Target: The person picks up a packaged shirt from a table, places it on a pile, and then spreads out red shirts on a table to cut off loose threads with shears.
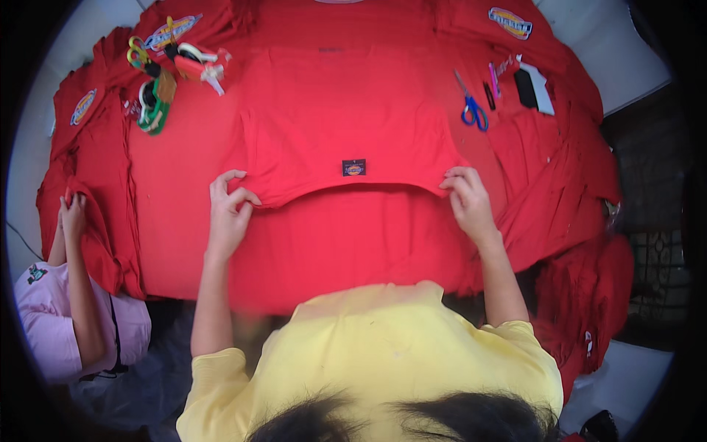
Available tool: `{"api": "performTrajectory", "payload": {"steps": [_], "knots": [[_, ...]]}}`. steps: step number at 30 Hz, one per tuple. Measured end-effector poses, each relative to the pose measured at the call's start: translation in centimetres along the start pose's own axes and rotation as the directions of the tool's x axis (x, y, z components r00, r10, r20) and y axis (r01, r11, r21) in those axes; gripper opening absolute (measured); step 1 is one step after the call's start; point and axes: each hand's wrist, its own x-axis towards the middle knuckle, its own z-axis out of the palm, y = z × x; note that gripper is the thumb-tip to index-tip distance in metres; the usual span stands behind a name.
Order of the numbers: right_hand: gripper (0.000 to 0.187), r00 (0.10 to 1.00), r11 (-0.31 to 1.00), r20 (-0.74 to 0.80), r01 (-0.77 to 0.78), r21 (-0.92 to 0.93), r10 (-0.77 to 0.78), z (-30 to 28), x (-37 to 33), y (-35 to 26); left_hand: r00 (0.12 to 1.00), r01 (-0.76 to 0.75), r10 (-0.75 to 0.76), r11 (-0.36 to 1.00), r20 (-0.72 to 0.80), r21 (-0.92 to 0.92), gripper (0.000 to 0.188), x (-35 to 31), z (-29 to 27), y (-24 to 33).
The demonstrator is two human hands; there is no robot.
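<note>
A red T-shirt (331, 110) is spread in front of me, its near edge lifted and stretched between my hands. My left hand (230, 210) pinches one corner of that edge between thumb and fingers. At the other corner my right hand (468, 199) grips the cloth in the same way. Midway along the edge sits a small dark label (353, 168). Below the raised edge, more red cloth (353, 243) hangs down toward my body. The cloth right inside my fingertips is partly hidden.
Blue-handled scissors (473, 110) lie at the right, near a pink pen (494, 79) and a black-and-white card (534, 88). At the left stand a green tape dispenser (153, 110) and a red one (197, 65). A co-worker's hands (72, 214) hold red cloth at far left.
</note>
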Motion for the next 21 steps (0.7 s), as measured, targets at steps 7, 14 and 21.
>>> {"api": "performTrajectory", "payload": {"steps": [7, 14, 21], "knots": [[0.031, 0.992, 0.989, -0.128, 0.0, -0.149, -0.019, 5.4, -6.0, 0.4, 0.992, -0.005, 0.024, 0.988, -0.121, 0.155, 0.012, -5.3, 4.3, -2.0], [0.031, 0.99, 0.995, -0.139, -0.025, -0.096, 0.012, 5.8, -6.2, 0.8, 0.989, -0.017, 0.042, 0.984, -0.14, 0.175, 0.011, -5.2, 4.5, -2.2], [0.03, 0.99, 0.997, -0.132, -0.05, -0.051, 0.043, 5.4, -6.1, 1.0, 0.975, -0.075, 0.133, 0.95, -0.176, 0.303, 0.013, -5.2, 4.7, -1.2]]}}
